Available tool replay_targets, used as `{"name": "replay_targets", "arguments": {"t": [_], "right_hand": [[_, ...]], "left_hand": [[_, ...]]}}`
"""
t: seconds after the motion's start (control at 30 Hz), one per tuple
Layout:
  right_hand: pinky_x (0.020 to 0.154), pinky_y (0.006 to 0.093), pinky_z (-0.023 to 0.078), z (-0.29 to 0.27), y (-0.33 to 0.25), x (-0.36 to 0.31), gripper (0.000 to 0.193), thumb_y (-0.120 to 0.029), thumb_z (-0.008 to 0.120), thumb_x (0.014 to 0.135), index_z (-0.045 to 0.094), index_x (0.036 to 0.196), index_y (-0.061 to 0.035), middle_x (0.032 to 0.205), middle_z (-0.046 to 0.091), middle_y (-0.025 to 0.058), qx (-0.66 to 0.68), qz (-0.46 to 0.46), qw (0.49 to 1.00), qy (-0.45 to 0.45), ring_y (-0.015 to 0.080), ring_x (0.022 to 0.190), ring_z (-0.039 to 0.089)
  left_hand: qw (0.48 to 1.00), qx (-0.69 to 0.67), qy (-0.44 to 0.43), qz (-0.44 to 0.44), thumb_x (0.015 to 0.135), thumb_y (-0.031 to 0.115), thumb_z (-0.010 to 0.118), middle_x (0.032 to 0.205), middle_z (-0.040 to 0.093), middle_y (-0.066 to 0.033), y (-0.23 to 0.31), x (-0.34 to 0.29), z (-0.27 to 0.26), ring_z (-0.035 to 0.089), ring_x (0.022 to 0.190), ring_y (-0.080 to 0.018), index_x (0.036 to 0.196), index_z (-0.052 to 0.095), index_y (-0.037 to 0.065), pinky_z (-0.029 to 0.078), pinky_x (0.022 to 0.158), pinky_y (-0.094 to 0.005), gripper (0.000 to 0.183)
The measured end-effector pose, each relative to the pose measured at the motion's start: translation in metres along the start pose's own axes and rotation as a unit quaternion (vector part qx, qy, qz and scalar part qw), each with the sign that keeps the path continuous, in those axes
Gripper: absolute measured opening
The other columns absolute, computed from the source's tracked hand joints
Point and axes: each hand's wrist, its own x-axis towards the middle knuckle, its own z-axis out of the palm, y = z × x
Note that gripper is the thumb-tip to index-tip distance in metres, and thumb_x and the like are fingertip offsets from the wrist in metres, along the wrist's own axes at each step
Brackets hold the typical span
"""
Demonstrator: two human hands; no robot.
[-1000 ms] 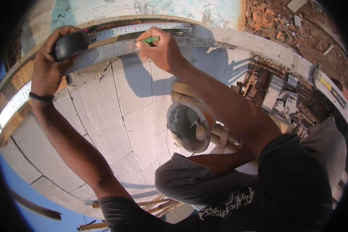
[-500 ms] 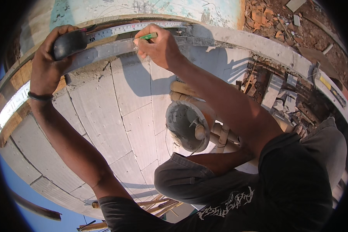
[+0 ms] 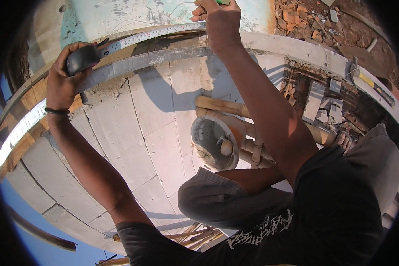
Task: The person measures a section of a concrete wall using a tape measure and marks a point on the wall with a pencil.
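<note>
My left hand (image 3: 60, 86) is closed round the black case of a tape measure (image 3: 82, 60) at the top of the block wall. The tape's white blade (image 3: 157, 33) is pulled out to the right along the wall's top edge. My right hand (image 3: 222, 26) is raised past the far side of that edge, fingers pinched. Between them is a short green pencil (image 3: 223, 2), partly cut off by the picture's upper rim. The blade's far end lies just left of my right wrist.
A mortar-smeared bucket (image 3: 199, 153) holding a tool with a rounded wooden handle stands beside bamboo poles (image 3: 221, 105). The pale block wall (image 3: 150, 119) curves below the edge. Broken tiles (image 3: 292, 17) lie at upper right; a yellow-marked tool (image 3: 368, 80) rests on the right ledge.
My right hand has lifted away from the wall edge, up and to the right, still with the pencil. The left hand and tape case appear slightly lower and further right.
</note>
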Motion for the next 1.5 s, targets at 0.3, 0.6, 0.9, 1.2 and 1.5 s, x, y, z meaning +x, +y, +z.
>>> {"name": "replay_targets", "arguments": {"t": [0.3,0.6,0.9,1.2,1.5], "right_hand": [[0.069,0.0348,0.052,-0.068,0.043,0.029,0.024,-0.025,0.062,0.089,0.066,0.100,-0.0041,0.088,0.066,0.0114,0.499,0.083,0.859,0.081,0.0190,0.075,0.064],[0.063,0.0315,0.052,-0.069,-0.032,0.027,0.035,-0.035,0.061,0.094,0.066,0.120,-0.0127,0.095,0.068,0.0106,0.518,-0.033,0.835,-0.184,0.0162,0.066,0.063],[0.062,0.0309,0.052,-0.049,-0.059,0.026,0.031,-0.027,0.061,0.095,0.065,0.122,-0.0116,0.093,0.067,0.0099,0.532,-0.022,0.800,-0.277,0.0129,0.068,0.059],[0.068,0.0310,0.053,-0.047,-0.067,0.016,0.031,-0.025,0.063,0.094,0.066,0.120,-0.0083,0.096,0.067,0.0093,0.536,-0.131,0.790,-0.266,0.0144,0.074,0.060],[0.071,0.0322,0.051,-0.048,-0.075,0.017,0.025,-0.024,0.064,0.093,0.067,0.109,-0.0049,0.097,0.064,0.0067,0.517,-0.125,0.791,-0.303,0.0150,0.077,0.059]], "left_hand": [[0.997,-0.068,0.028,-0.031,0.075,-0.004,0.068,0.111,0.064,-0.0052,0.013,-0.035,-0.073,0.059,0.105,-0.0144,0.119,0.060,0.005,0.046,0.094,-0.0273,0.046],[0.996,0.042,0.040,-0.072,0.071,-0.010,0.066,0.115,0.064,-0.0026,0.021,-0.051,-0.157,0.058,0.108,-0.0141,0.118,0.062,0.010,0.045,0.096,-0.0287,0.051],[0.995,0.062,0.010,-0.076,0.066,-0.012,0.070,0.115,0.066,-0.0033,0.009,-0.068,-0.174,0.059,0.108,-0.0147,0.114,0.062,0.006,0.045,0.098,-0.0291,0.052],[0.997,0.064,0.012,-0.045,0.066,-0.016,0.068,0.115,0.066,-0.0042,0.003,-0.074,-0.178,0.060,0.110,-0.0165,0.115,0.062,0.006,0.046,0.100,-0.0304,0.054],[0.997,0.066,0.023,-0.038,0.068,-0.011,0.073,0.116,0.066,-0.0046,0.009,-0.080,-0.173,0.061,0.108,-0.0165,0.114,0.062,0.007,0.049,0.099,-0.0318,0.051]]}}
